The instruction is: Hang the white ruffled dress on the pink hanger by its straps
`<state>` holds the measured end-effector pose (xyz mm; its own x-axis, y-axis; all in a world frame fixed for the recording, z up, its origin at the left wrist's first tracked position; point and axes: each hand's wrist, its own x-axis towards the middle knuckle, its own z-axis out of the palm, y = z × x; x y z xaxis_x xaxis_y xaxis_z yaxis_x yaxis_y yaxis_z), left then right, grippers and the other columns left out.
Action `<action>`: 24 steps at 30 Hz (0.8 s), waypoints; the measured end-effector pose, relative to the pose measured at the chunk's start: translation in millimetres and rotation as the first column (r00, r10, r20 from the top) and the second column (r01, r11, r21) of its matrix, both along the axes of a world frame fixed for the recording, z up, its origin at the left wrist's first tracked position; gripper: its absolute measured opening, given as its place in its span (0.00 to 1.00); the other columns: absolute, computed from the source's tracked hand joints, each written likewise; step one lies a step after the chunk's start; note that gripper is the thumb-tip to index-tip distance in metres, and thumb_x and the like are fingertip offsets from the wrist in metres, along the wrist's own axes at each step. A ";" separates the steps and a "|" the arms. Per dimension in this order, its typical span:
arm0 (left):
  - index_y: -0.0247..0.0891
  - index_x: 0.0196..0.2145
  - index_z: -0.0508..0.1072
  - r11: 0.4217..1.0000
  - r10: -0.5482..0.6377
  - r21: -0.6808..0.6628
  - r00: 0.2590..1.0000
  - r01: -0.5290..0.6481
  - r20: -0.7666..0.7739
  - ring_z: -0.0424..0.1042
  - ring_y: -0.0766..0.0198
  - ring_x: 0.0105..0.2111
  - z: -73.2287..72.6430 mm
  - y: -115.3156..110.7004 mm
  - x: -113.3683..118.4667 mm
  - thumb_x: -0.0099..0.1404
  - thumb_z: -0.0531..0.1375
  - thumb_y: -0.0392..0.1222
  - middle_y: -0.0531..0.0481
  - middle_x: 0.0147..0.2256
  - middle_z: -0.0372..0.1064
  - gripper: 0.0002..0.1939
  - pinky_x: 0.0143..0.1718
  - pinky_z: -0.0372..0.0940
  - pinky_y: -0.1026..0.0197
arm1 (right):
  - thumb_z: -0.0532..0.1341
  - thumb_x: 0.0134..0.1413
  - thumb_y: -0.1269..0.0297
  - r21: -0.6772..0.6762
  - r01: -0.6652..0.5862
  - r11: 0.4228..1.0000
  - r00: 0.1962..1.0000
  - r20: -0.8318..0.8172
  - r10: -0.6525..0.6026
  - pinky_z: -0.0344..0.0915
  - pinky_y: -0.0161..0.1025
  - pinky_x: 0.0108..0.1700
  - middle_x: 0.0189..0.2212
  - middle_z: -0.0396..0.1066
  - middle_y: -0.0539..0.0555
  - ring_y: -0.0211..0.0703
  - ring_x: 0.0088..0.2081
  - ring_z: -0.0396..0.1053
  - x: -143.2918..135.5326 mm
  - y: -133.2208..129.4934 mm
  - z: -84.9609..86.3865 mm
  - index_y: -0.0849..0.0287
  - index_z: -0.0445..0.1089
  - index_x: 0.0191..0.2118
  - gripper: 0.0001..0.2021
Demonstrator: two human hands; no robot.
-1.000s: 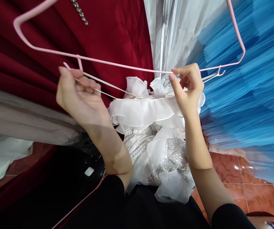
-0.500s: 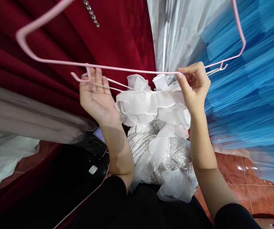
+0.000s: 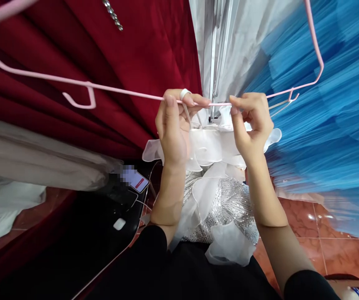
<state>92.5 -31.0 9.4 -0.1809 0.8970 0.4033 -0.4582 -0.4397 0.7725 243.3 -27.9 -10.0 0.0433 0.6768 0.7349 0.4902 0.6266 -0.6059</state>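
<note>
A pink clothes hanger (image 3: 120, 91) spans the upper part of the head view, with its bottom bar between my hands. My left hand (image 3: 175, 129) is closed around the middle of that bar, thumb on the near side; a white band circles one finger. Thin straps (image 3: 187, 116) run from beside its palm down to a white dress (image 3: 209, 146) with sheer ruffles and a silver sequined body, lying toward my lap. My right hand (image 3: 253, 121) pinches the bar between thumb and forefinger. A pale strap (image 3: 279, 106) hangs on the hanger's right hook; the left hook (image 3: 86, 102) is bare.
Red drapery (image 3: 154, 46) hangs at left and blue tulle (image 3: 329, 125) at right. A lit phone (image 3: 138, 182) and a small white case (image 3: 119, 224) lie on a black seat (image 3: 82, 233) at lower left. Reddish floor tiles (image 3: 301, 216) show at right.
My left hand has moved right from beside the left hook to the bar's middle and closed on it. The strap has come away from the left hook area; the hanger's left end has shifted left.
</note>
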 end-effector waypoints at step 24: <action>0.42 0.26 0.58 0.998 0.019 -0.061 0.999 -0.021 -0.031 0.49 0.67 0.15 -1.2 19.0 -3.0 0.73 0.48 0.55 0.49 0.28 0.69 0.21 0.21 0.44 0.59 | 0.61 0.48 0.66 -0.182 0.202 0.962 0.742 -0.613 -0.272 0.53 0.38 0.20 0.25 0.69 0.49 0.33 0.19 0.57 65.9 25.9 -9.6 0.52 0.75 0.31 0.05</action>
<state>89.5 -12.0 8.2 -0.1879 0.9166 0.3530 -0.4254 -0.3998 0.8119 309.2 -2.0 -19.6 0.6389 0.6474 0.4155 0.1030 0.4633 -0.8802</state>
